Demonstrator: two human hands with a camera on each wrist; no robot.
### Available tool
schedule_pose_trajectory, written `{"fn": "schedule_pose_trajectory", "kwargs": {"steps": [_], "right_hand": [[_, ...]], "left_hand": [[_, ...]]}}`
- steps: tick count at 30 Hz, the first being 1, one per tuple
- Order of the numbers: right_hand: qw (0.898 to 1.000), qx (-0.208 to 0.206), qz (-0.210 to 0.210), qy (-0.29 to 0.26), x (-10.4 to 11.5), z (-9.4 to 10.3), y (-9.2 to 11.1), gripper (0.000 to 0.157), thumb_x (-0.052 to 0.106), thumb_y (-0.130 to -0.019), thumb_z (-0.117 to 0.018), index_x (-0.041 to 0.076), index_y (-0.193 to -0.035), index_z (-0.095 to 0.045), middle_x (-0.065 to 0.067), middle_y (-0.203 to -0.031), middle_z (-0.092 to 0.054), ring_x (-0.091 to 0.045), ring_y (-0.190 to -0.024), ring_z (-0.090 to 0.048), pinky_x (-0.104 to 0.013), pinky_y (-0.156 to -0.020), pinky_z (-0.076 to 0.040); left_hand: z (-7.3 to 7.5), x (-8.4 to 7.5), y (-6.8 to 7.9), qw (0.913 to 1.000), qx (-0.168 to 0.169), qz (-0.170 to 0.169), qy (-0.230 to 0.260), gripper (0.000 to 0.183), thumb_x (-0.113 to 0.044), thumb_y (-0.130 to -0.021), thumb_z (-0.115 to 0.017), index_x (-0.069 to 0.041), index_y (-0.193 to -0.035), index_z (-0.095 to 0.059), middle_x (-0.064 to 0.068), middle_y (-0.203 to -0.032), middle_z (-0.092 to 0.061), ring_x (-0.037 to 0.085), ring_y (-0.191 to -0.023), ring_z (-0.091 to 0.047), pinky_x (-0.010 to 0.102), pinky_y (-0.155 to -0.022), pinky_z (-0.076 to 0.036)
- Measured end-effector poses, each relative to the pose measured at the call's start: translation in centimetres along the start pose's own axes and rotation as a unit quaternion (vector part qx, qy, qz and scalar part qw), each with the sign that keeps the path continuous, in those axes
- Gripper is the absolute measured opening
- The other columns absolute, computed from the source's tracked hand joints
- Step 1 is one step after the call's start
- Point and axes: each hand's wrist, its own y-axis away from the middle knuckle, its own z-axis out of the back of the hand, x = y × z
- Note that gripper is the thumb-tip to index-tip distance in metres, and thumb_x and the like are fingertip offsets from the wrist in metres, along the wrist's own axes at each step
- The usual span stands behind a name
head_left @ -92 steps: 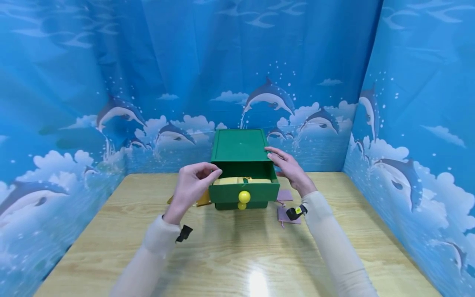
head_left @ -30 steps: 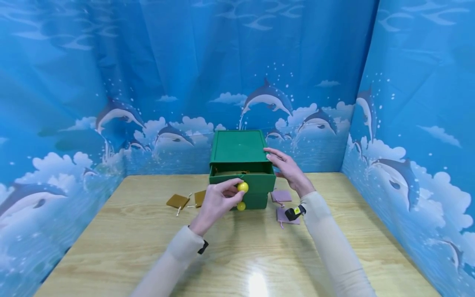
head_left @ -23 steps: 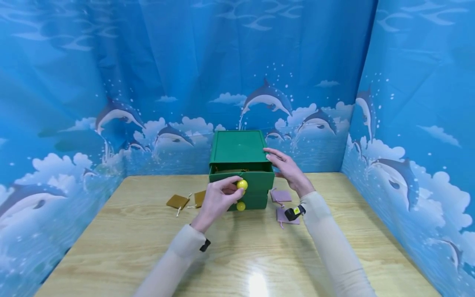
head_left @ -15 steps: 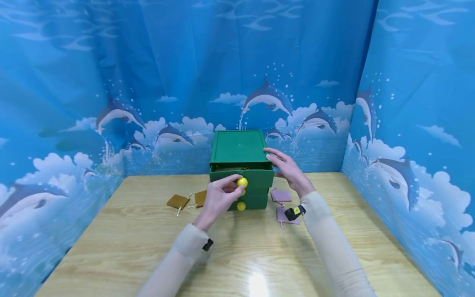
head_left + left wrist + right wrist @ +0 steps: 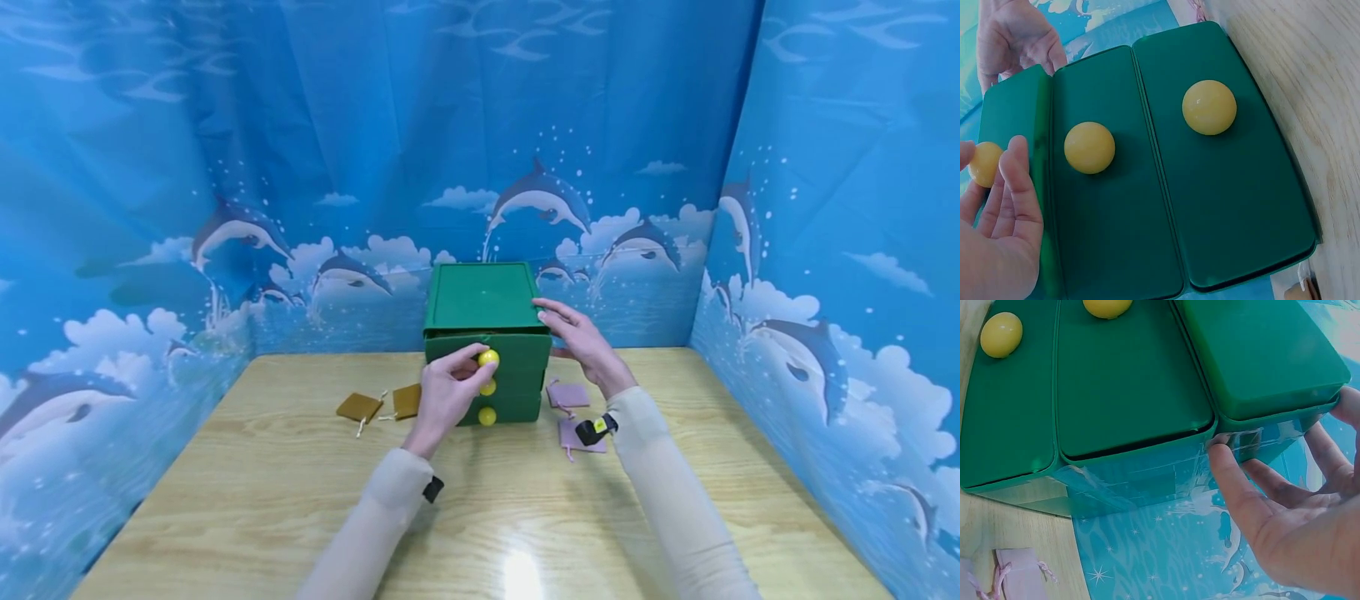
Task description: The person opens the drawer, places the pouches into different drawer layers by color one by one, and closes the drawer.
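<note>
A green three-drawer box (image 5: 483, 296) stands on the table near the back curtain. My left hand (image 5: 442, 396) pinches the yellow round knob (image 5: 488, 357) of the top drawer, thumb and fingertips at its sides in the left wrist view. That drawer's front (image 5: 1272, 356) stands slightly proud of the two below, with a thin dark gap under the box's top edge. My right hand (image 5: 588, 346) rests its spread fingertips against the box's right side, near the upper edge. The middle knob (image 5: 1089, 147) and bottom knob (image 5: 1209, 107) are untouched. The drawer's contents are hidden.
Two brown drawstring pouches (image 5: 360, 407) lie left of the box on the wooden table (image 5: 300, 500). To its right are two lilac drawstring pouches (image 5: 570, 395), one partly behind the right wrist's camera. A blue dolphin-print curtain (image 5: 375, 167) encloses the back and sides.
My left hand went from the top drawer's left rim to its knob, and the drawer has slid in from well open to nearly closed. My right hand has stayed at the box's side.
</note>
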Motion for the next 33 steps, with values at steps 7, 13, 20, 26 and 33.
{"fn": "schedule_pose_trajectory", "kwargs": {"steps": [7, 13, 20, 26, 33], "right_hand": [[1.000, -0.003, 0.002, -0.003, 0.0, 0.2, -0.2, 0.052, 0.050, -0.099, -0.051, 0.033, -0.147, -0.043, 0.000, -0.162, -0.024, -0.034, -0.149, -0.022, -0.056, -0.109, -0.038], [1.000, 0.005, -0.005, -0.006, 0.2, 0.3, -0.2, 0.050, 0.041, -0.103, -0.046, 0.029, -0.151, -0.038, -0.002, -0.164, -0.019, -0.036, -0.149, -0.018, -0.057, -0.109, -0.037], [1.000, 0.007, -0.005, -0.010, 0.1, 0.1, -0.2, 0.051, 0.040, -0.104, -0.046, 0.028, -0.152, -0.037, -0.003, -0.164, -0.018, -0.036, -0.149, -0.019, -0.059, -0.110, -0.036], [1.000, 0.000, 0.000, -0.007, -0.2, -0.1, -0.2, 0.052, 0.048, -0.100, -0.050, 0.032, -0.149, -0.041, 0.000, -0.163, -0.022, -0.035, -0.148, -0.022, -0.058, -0.109, -0.037], [1.000, 0.000, 0.005, -0.004, -0.2, -0.1, -0.1, 0.052, 0.051, -0.098, -0.052, 0.035, -0.147, -0.043, 0.001, -0.162, -0.023, -0.031, -0.148, -0.024, -0.056, -0.108, -0.040]], "left_hand": [[-0.5, 0.4, -1.0, 0.9998, -0.018, -0.002, 0.002, 0.027, -0.032, -0.089, -0.074, -0.020, -0.113, -0.073, 0.002, -0.081, -0.074, 0.021, -0.070, -0.071, 0.025, -0.063, -0.057], [-0.8, 0.5, -1.3, 0.9996, -0.022, -0.013, -0.015, 0.026, -0.031, -0.091, -0.072, -0.019, -0.114, -0.072, 0.002, -0.080, -0.073, 0.021, -0.068, -0.071, 0.025, -0.062, -0.057], [-1.1, 1.3, -0.5, 0.9980, -0.033, -0.050, -0.020, 0.029, -0.030, -0.094, -0.067, -0.019, -0.121, -0.069, 0.002, -0.085, -0.074, 0.020, -0.071, -0.070, 0.024, -0.062, -0.057], [-1.5, 1.9, 0.4, 0.9974, -0.049, -0.010, 0.052, 0.030, -0.027, -0.093, -0.069, -0.012, -0.119, -0.066, 0.012, -0.095, -0.074, 0.026, -0.081, -0.073, 0.031, -0.068, -0.059], [-1.2, 3.1, 1.0, 0.9956, -0.036, 0.070, 0.051, 0.010, -0.013, -0.091, -0.071, -0.006, -0.098, -0.071, 0.013, -0.087, -0.072, 0.027, -0.068, -0.066, 0.045, -0.067, -0.057]]}}
